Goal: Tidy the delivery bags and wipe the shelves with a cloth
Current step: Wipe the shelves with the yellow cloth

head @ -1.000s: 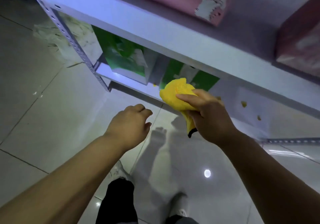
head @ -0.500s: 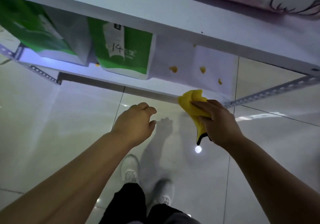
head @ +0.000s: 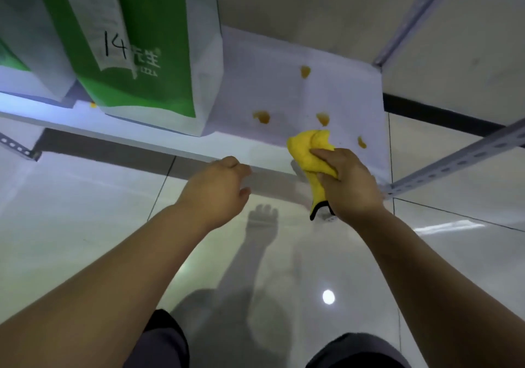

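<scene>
1. A view from the person's head looks down at a low white shelf [head: 284, 83] over a glossy tiled floor [head: 71, 211].
2. The right hand [head: 349, 185] grasps a bunched yellow cloth [head: 309, 151], fingers [head: 326, 154] curled around it. The cloth's far end sits at the near right part of the shelf, and its tail hangs below the hand.
3. The left hand [head: 216, 191] holds nothing, its fingers loosely curled. It hovers at the shelf's near edge, and I cannot tell whether it touches.
4. Four orange stains mark the right part of the shelf: one far [head: 305, 71], one to the left [head: 262, 117], one just beyond the cloth [head: 323, 118] and one at the right [head: 361, 142].
5. A green delivery bag [head: 147, 55], hand-marked 14, stands upright on the left part of the shelf. Another bag [head: 17, 40] stands further left.
6. Judging by this, the bags look tidied here, but wiping this shelf has barely begun, since every stain in sight is unwiped.
</scene>
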A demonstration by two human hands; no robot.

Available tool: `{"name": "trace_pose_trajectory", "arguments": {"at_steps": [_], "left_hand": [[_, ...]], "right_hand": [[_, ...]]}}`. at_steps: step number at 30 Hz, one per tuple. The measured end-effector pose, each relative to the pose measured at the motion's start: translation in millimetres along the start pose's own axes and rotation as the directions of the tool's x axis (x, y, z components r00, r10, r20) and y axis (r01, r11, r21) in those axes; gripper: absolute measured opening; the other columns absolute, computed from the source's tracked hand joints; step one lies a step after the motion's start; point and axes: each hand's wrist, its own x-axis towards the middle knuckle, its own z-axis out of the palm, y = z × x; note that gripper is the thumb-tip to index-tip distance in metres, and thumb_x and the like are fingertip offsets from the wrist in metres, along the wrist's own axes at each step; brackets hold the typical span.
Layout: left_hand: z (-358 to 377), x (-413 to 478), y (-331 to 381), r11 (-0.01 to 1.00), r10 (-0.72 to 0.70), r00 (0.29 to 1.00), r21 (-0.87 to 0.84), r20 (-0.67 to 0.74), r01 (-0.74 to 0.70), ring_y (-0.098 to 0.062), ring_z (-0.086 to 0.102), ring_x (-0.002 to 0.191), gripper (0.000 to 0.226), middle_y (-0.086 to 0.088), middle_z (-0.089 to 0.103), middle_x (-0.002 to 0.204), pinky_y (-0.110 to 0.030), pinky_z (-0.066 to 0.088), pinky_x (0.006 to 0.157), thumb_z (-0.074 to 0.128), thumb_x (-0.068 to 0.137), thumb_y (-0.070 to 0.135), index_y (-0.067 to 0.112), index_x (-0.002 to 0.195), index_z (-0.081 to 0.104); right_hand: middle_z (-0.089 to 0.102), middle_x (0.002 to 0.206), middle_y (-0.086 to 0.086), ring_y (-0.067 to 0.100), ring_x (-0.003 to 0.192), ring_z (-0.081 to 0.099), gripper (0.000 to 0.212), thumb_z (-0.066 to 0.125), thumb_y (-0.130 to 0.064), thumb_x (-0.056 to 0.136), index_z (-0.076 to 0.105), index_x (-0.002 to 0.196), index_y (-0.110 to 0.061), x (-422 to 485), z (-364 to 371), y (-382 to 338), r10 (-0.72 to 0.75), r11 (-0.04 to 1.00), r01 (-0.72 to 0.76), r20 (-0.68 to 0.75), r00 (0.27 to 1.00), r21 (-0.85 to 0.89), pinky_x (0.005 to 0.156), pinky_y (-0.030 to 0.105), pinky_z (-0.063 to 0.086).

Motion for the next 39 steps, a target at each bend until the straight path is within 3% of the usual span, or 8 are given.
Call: {"name": "trace_pose_trajectory", "arguments": {"at_steps": [3,7,15,19,24,28,34,39], "left_hand": [[19.0,12.0,-14.4,1.0,-0.006,0.999,0.02,-0.05,0.007,-0.028,0.049,0.113,0.041,-0.006,0.052,0.127,-0.039,0.045,0.092,0.054,0.089,0.026,0.016,0.129,0.052],[35.3,25.1,-20.0,0.999,-0.011,0.99,0.046,-0.137,0.018,-0.025,0.038,0.128,0.048,-0.004,0.043,0.141,-0.033,0.035,0.101,0.054,0.089,0.022,0.015,0.136,0.046],[44.2,21.2,-1.7,0.976,-0.2,0.979,0.096,0.041,0.196,-0.023,0.039,0.13,0.047,-0.001,0.039,0.144,-0.035,0.036,0.102,0.048,0.091,0.026,0.016,0.137,0.041],[36.3,19.9,2.9,0.963,-0.241,0.97,0.133,0.034,0.234,-0.026,0.043,0.125,0.047,-0.005,0.042,0.139,-0.038,0.042,0.098,0.049,0.091,0.026,0.014,0.136,0.041],[15.0,41.1,7.7,0.956,-0.209,0.977,0.203,-0.037,0.212,-0.028,0.044,0.12,0.046,-0.008,0.045,0.131,-0.038,0.043,0.093,0.05,0.088,0.023,0.014,0.133,0.042],[19.4,53.0,-8.1,0.944,-0.183,0.981,0.291,0.059,0.158,-0.027,0.042,0.122,0.044,-0.008,0.042,0.134,-0.038,0.042,0.094,0.047,0.09,0.02,0.017,0.133,0.042],[24.8,69.3,-26.0,0.955,-0.12,0.991,0.28,0.058,0.099,-0.025,0.053,0.105,0.034,-0.006,0.05,0.117,-0.03,0.042,0.08,0.043,0.091,0.017,0.019,0.122,0.057],[32.8,70.3,-25.2,0.952,-0.088,0.996,0.296,0.034,0.074,-0.023,0.048,0.106,0.027,-0.008,0.048,0.116,-0.025,0.031,0.072,0.041,0.092,0.017,0.012,0.115,0.055]], "right_hand": [[0.047,0.134,0.005,0.031,0.12,0.046,0.046,0.052,-0.016,0.091,0.049,0.133,-0.033,13.8,19.9,11.4,-0.032,0.999,0.033,-0.03,0.999,0.006,0.098,0.05,0.037],[0.042,0.139,0.001,0.031,0.118,0.045,0.046,0.05,-0.018,0.092,0.047,0.133,-0.037,28.1,32.0,16.9,-0.098,0.995,0.099,-0.072,0.993,0.002,0.099,0.05,0.036],[0.039,0.139,0.0,0.032,0.116,0.044,0.046,0.046,-0.019,0.094,0.043,0.134,-0.041,36.3,19.2,19.9,-0.169,0.984,0.168,-0.005,0.986,-0.065,0.099,0.048,0.034],[0.042,0.136,0.001,0.032,0.115,0.046,0.045,0.047,-0.019,0.093,0.044,0.134,-0.039,48.0,12.5,19.5,-0.189,0.979,0.189,0.012,0.982,-0.082,0.098,0.048,0.036],[0.045,0.133,0.005,0.035,0.109,0.047,0.04,0.048,-0.022,0.093,0.048,0.13,-0.037,68.1,22.2,8.8,-0.196,0.973,0.194,-0.01,0.98,-0.124,0.095,0.05,0.038],[0.045,0.133,0.006,0.035,0.108,0.048,0.037,0.049,-0.026,0.093,0.05,0.129,-0.035,85.3,55.0,-0.8,-0.22,0.963,0.224,0.045,0.974,-0.152,0.092,0.045,0.038],[0.045,0.139,0.009,0.039,0.105,0.045,0.042,0.058,-0.024,0.086,0.055,0.126,-0.034,90.0,91.8,-2.4,-0.385,0.882,0.358,-0.032,0.922,-0.307,0.086,0.044,0.032],[0.034,0.146,-0.001,0.034,0.113,0.038,0.048,0.052,-0.027,0.089,0.043,0.132,-0.047,131.6,93.8,-7.8,-0.496,0.795,0.494,0.091,0.863,-0.353,0.088,0.041,0.027]]}}
